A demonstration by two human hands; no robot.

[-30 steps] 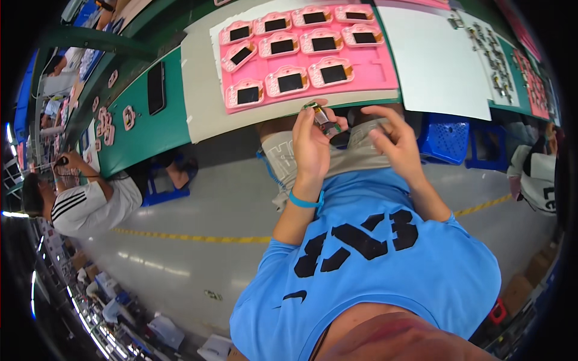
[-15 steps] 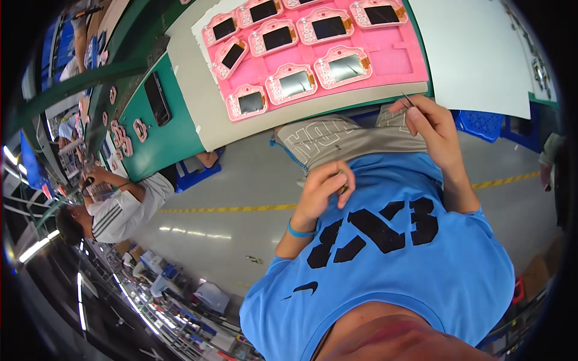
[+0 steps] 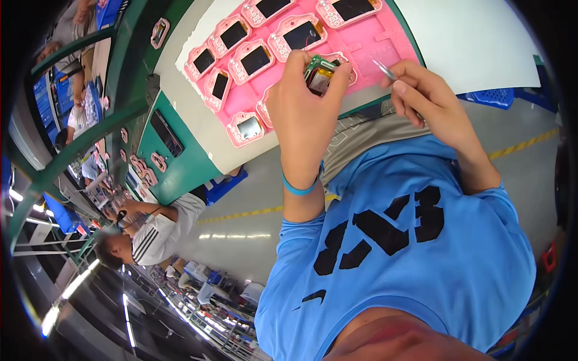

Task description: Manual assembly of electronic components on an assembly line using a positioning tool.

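Over the near edge of the pink foam tray (image 3: 385, 57), my left hand (image 3: 304, 111) grips a small green circuit board (image 3: 313, 65) between thumb and fingers. A yellow and silver part, perhaps a battery, and thin wires show with the board. My right hand (image 3: 428, 99) is closed around metal tweezers (image 3: 384, 70), whose tips point toward the tray, apart from the board. Around my left hand lie several pink handheld-device shells with dark screens, such as one shell (image 3: 251, 62) left of it and another (image 3: 298, 35) beyond it. My left hand partly covers some shells.
A white sheet (image 3: 469, 42) lies to the right of the tray. On the left, a green mat (image 3: 189, 155) carries a black phone (image 3: 167, 133) and several pink parts (image 3: 142, 171). A co-worker in a white shirt (image 3: 165, 231) sits beyond it. A blue stool (image 3: 490, 98) stands at right.
My left hand has risen from near my lap to above the tray and now shows the green board. The right hand still holds the tweezers. The whole view has shifted and tilted.
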